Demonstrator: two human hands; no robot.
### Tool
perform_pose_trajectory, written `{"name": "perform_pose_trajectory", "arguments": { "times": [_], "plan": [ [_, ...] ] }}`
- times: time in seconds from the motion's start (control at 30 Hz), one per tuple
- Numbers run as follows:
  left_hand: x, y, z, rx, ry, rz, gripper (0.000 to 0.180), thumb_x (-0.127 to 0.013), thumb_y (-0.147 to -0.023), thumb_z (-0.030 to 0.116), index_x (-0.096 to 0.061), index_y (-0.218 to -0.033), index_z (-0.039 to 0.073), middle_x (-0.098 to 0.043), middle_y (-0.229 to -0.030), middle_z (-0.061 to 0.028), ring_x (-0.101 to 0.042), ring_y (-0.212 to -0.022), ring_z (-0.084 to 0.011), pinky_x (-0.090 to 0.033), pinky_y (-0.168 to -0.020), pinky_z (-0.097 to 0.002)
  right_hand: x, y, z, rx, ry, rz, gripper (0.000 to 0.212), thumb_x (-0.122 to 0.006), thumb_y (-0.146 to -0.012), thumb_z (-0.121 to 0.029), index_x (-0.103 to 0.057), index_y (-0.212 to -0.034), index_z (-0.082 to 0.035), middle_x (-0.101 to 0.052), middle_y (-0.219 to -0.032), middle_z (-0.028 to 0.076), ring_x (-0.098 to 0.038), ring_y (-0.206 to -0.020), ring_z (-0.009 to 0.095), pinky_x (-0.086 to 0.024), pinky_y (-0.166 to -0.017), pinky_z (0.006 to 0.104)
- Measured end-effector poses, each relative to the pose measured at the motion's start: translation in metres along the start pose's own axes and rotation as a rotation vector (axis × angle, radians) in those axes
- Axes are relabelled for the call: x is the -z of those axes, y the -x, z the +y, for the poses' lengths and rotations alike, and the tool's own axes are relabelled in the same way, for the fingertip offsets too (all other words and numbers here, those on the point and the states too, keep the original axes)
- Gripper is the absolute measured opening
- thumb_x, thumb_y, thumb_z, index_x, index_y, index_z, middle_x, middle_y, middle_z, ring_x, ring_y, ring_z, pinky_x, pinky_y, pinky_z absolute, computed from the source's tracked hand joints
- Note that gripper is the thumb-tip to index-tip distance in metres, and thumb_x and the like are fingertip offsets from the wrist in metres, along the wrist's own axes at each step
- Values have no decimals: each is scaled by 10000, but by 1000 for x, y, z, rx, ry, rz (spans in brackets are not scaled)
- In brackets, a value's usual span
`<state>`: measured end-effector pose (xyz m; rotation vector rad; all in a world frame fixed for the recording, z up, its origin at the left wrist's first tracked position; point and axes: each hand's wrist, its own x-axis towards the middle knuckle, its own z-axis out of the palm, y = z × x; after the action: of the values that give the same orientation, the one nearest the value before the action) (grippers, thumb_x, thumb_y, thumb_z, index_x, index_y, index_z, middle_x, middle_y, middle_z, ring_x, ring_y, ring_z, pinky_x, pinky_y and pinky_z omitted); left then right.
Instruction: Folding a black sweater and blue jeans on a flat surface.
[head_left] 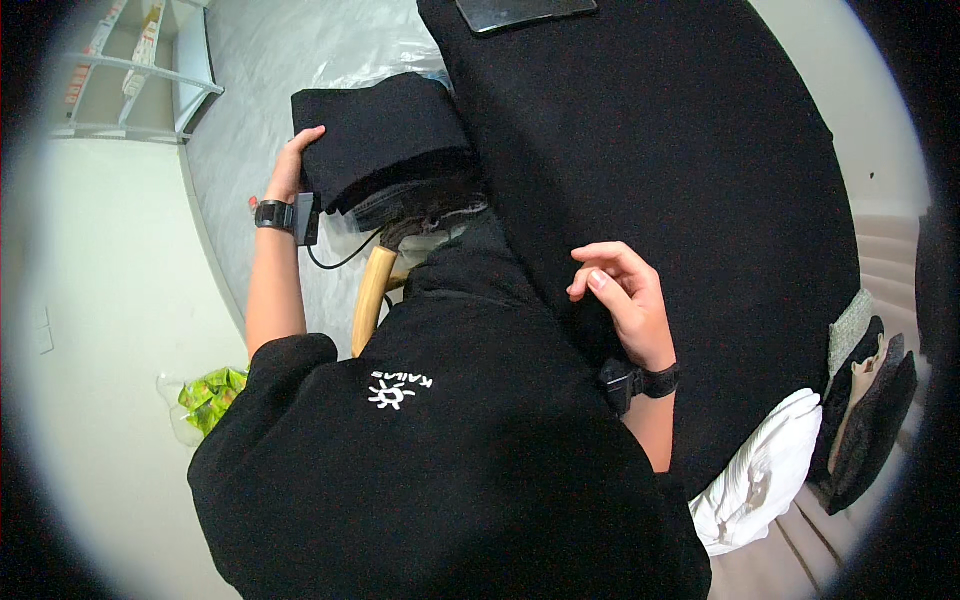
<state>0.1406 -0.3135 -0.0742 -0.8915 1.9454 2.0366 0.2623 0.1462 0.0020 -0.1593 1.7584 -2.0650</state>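
At the left, my left hand (291,168) grips the edge of a thick folded black cloth (380,125), its thumb on top and its other fingers hidden. The cloth hangs beside the table's edge, over darker folded fabric (415,205) and some clear plastic. My right hand (630,305) hovers at or just above the black-covered table (680,150); I cannot tell whether it touches. Its fingers are loosely bent and apart, with nothing in them. Each wrist wears a black strap with a small dark box.
A dark flat tablet-like device (525,12) lies at the table's far edge. White cloth (765,475) and several dark and grey folded cloths (870,410) are at the right. A curved wooden chair arm (373,295) is near my left forearm. A green bag (212,398) and a shelf (145,75) are farther left.
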Motion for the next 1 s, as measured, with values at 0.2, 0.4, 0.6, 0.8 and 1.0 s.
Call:
{"name": "perform_pose_trajectory", "arguments": {
  "times": [0.2,0.4,0.6,0.8,1.0],
  "plan": [
    [2,-4,11,-15,-180,2,426,-671,-755,332,-620,-974,-30,-654,-893,-106,-627,-718,-190,-477,-673,-283,0,3,-2,-1,-2,11,232,-538,-915,-160,-573,-1102,-27,-623,-823,50,-586,-777,101,-467,-725,248],
    [6,-7,7,-35,-272,106,454,-694,-752,308,-611,-988,-71,-656,-886,-120,-629,-731,-189,-486,-666,-300,-1,3,-3,-9,27,18,231,-542,-905,-180,-592,-1075,-32,-620,-792,52,-591,-742,115,-476,-714,266],
    [25,-13,-32,24,-758,206,493,-668,-796,286,-547,-1173,-7,-655,-934,-131,-638,-743,-209,-511,-608,-345,-3,3,-5,-2,49,21,232,-536,-909,-188,-594,-1072,-34,-620,-787,49,-588,-740,113,-469,-708,265],
    [52,-36,-98,-24,-670,165,444,-677,-785,311,-601,-1089,-3,-646,-959,-129,-627,-813,-231,-499,-694,-351,-4,2,-7,-25,57,-5,238,-540,-907,-194,-592,-1076,-35,-619,-788,46,-583,-736,113,-459,-706,266],
    [4,-5,-82,-196,-730,139,645,-734,-738,314,-510,-1269,24,-541,-1254,-186,-531,-1148,-275,-419,-957,-355,-2,0,-4,-15,51,-40,218,-542,-914,-141,-579,-1097,-28,-620,-839,38,-575,-788,88,-451,-709,225]
  ]
}}
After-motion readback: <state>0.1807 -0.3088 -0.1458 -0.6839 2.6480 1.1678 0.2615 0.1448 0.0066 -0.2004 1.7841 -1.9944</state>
